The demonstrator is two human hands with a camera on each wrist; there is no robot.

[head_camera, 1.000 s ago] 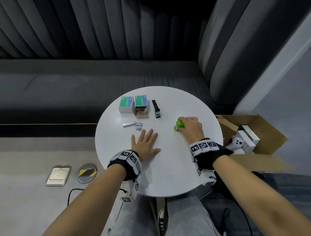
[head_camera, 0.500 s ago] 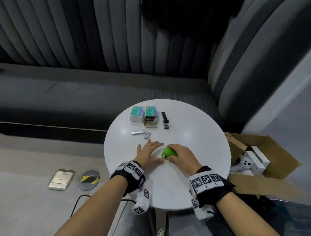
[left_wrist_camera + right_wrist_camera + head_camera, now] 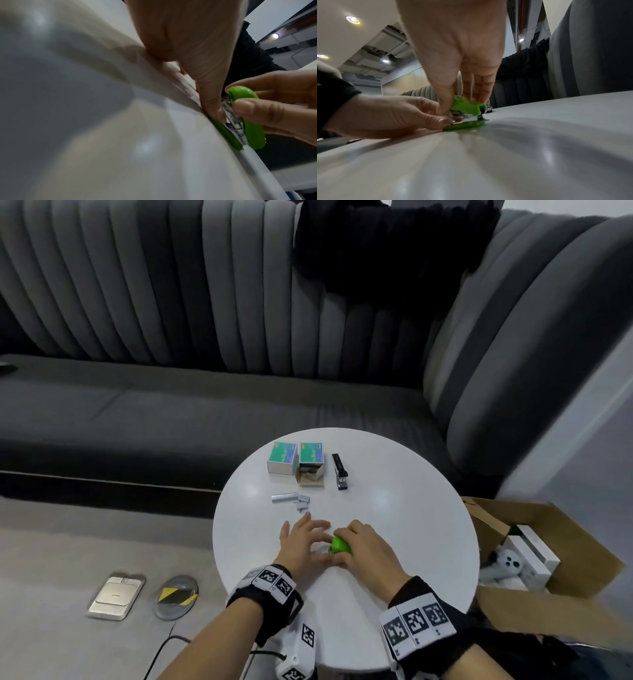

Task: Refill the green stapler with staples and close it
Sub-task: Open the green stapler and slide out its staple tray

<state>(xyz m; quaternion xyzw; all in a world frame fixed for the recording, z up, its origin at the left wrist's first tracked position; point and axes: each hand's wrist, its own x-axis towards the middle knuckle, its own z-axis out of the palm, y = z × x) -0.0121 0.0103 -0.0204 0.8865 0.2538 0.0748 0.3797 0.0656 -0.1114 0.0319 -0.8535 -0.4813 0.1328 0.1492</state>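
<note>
The small green stapler sits on the round white table, near its front middle. My right hand grips the stapler's green top from above, thumb on one side and fingers on the other. The top is lifted a little, and the metal magazine shows above the green base. My left hand lies on the table just left of the stapler, its fingers spread and its thumb tip pressing on the base by the magazine. A loose strip of staples lies farther back.
Two staple boxes, the right one open, and a black stapler stand at the table's back. An open cardboard box is on the floor to the right. A grey sofa runs behind.
My right hand has brought the green stapler from the table's right side to the front middle, beside my left hand. My left thumb now touches the stapler. The head view has tilted up.
</note>
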